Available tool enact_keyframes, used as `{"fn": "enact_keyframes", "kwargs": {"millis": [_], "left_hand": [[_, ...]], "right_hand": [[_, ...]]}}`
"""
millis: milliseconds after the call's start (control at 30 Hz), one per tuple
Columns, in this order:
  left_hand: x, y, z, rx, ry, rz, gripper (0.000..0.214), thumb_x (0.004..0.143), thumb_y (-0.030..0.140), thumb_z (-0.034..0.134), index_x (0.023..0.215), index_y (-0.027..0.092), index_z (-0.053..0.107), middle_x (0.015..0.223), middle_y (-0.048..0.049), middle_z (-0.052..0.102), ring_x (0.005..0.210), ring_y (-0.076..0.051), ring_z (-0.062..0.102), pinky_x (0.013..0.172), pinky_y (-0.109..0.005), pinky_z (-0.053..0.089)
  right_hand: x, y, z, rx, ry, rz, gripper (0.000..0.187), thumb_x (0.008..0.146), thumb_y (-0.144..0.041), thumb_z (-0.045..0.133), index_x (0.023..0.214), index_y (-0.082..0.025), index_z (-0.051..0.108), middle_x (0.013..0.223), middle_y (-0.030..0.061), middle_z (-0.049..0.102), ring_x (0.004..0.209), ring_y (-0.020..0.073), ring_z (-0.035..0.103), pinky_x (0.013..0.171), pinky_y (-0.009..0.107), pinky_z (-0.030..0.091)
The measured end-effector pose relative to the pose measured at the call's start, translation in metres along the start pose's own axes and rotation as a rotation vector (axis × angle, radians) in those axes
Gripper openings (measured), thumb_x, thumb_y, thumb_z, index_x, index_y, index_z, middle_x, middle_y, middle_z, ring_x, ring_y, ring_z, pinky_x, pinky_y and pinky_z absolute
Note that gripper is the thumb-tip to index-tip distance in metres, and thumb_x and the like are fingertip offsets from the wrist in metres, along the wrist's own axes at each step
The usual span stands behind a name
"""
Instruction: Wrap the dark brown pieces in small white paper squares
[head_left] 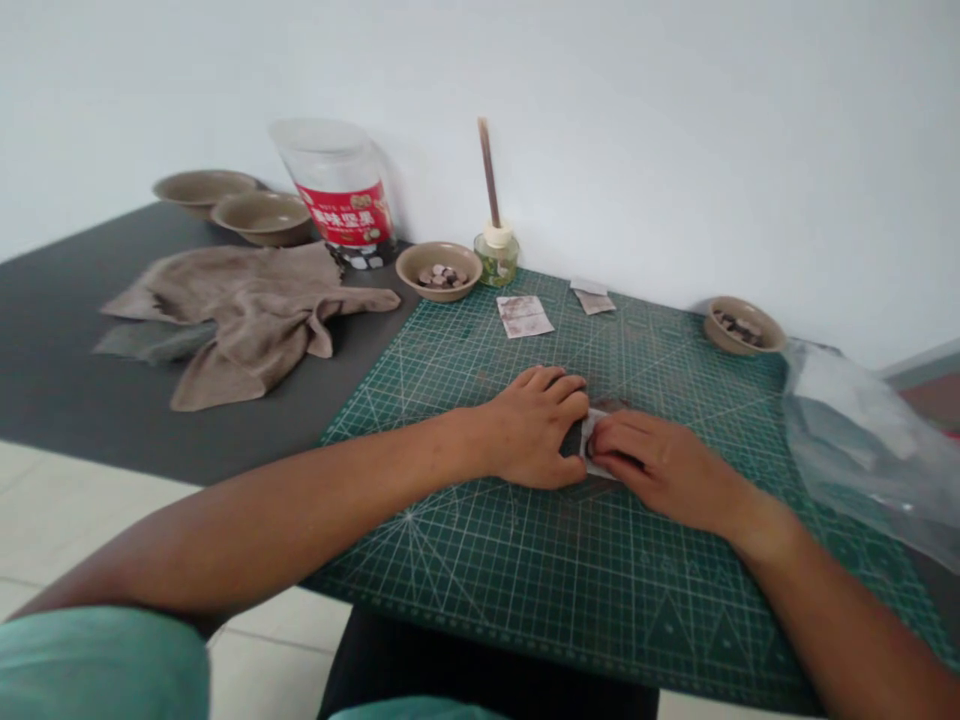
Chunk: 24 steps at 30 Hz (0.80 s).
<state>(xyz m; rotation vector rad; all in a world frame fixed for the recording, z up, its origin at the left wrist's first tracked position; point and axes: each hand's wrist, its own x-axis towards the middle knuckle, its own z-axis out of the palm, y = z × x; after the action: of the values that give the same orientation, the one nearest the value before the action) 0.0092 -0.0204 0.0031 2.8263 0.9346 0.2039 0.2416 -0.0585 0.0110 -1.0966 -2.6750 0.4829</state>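
Observation:
My left hand and my right hand meet in the middle of a green cutting mat. Between their fingers is a small folded piece of white paper, partly hidden by my fingers, with something dark at its left side. Both hands press or pinch it against the mat. Farther up the mat lie a stained paper sheet and a smaller paper scrap.
Tan bowls of dark round pieces stand at the mat's far edge. A diffuser bottle, a labelled plastic jar, two more bowls and a crumpled cloth are behind. A plastic bag lies right.

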Motion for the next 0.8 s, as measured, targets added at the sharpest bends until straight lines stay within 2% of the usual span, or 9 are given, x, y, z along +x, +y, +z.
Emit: {"fn": "enact_keyframes", "kwargs": {"millis": [133,333,500,800], "left_hand": [[-0.001,-0.001,-0.002,0.000,0.001,0.010,0.050,0.087,0.053,0.054,0.122,0.016,0.055,0.154,-0.0149,0.041,0.144,-0.036,0.033,0.118,-0.051,0.024],[-0.001,0.000,-0.004,0.027,0.006,0.032,0.049,0.089,0.052,0.052,0.120,0.015,0.056,0.149,-0.0151,0.046,0.140,-0.036,0.037,0.117,-0.049,0.026],[0.001,0.001,-0.002,0.052,0.046,0.040,0.055,0.089,0.058,0.053,0.122,0.014,0.056,0.148,-0.0162,0.046,0.139,-0.035,0.038,0.118,-0.050,0.025],[-0.005,0.000,-0.005,0.104,0.097,0.062,0.052,0.087,0.057,0.058,0.116,0.015,0.060,0.147,-0.0176,0.048,0.137,-0.037,0.040,0.119,-0.051,0.024]], "right_hand": [[0.002,0.009,0.000,-0.067,0.102,0.088,0.012,0.100,-0.023,0.050,0.100,-0.023,0.062,0.105,0.0063,0.067,0.098,0.0229,0.061,0.086,0.040,0.050],[-0.002,0.000,0.002,-0.032,0.055,0.051,0.014,0.100,-0.023,0.049,0.096,-0.023,0.062,0.101,0.0068,0.067,0.095,0.0229,0.062,0.084,0.040,0.052],[0.000,-0.003,0.003,-0.022,0.081,0.027,0.014,0.099,-0.022,0.050,0.096,-0.023,0.063,0.098,0.0067,0.068,0.093,0.0228,0.062,0.083,0.040,0.052],[0.006,-0.001,0.006,-0.038,0.104,0.024,0.011,0.100,-0.023,0.051,0.099,-0.022,0.062,0.105,0.0065,0.068,0.099,0.0227,0.061,0.088,0.041,0.052]]}}
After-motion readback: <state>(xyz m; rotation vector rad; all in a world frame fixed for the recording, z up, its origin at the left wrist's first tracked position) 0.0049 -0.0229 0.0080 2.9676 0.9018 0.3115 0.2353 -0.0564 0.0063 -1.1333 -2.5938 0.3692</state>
